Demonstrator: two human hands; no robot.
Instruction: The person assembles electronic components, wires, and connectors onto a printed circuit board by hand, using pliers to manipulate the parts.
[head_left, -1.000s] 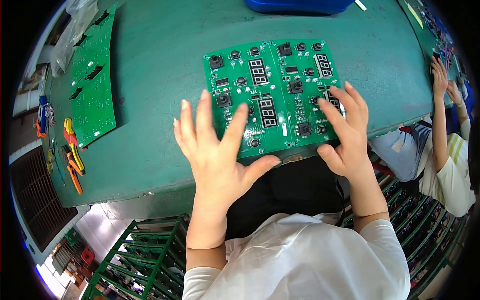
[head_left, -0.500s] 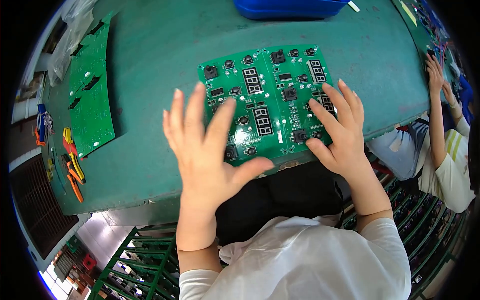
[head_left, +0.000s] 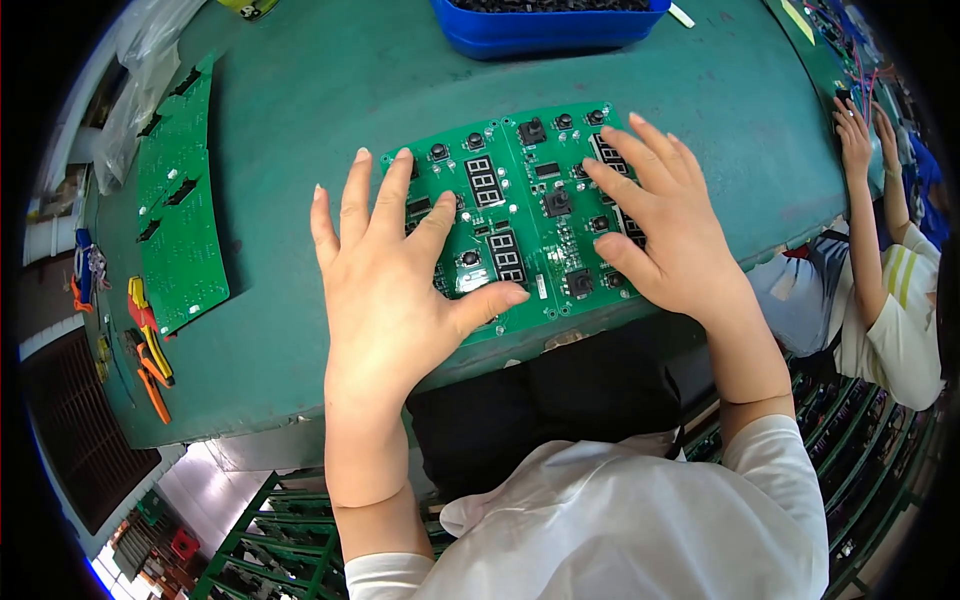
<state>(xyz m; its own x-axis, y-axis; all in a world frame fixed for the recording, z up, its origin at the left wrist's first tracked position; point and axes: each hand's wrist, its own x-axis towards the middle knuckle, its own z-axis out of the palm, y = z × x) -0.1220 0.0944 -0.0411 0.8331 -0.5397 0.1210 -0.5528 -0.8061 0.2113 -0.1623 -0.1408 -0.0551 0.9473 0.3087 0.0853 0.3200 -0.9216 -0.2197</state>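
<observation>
A green circuit board panel (head_left: 527, 200) lies face up in front of me, with black push buttons, taller black square parts and several digit displays. My left hand (head_left: 385, 265) is spread over its left part, fingertips at the left edge and thumb across the near-left corner. My right hand (head_left: 672, 225) has its fingers apart over the right part, partly covering the displays there. Neither hand grips anything; whether every fingertip touches the board I cannot tell.
Another green panel (head_left: 180, 235) lies at the left near a clear plastic bag (head_left: 140, 90). Orange-handled pliers (head_left: 150, 375) and yellow-red cutters (head_left: 143, 305) are nearby. A blue bin (head_left: 550, 35) of small dark parts stands at the far side. A co-worker's hands (head_left: 855, 140) are at right.
The view has shifted a little, showing more of the blue bin. Both hands have moved farther over the board, and my right fingers now cover more of the right displays.
</observation>
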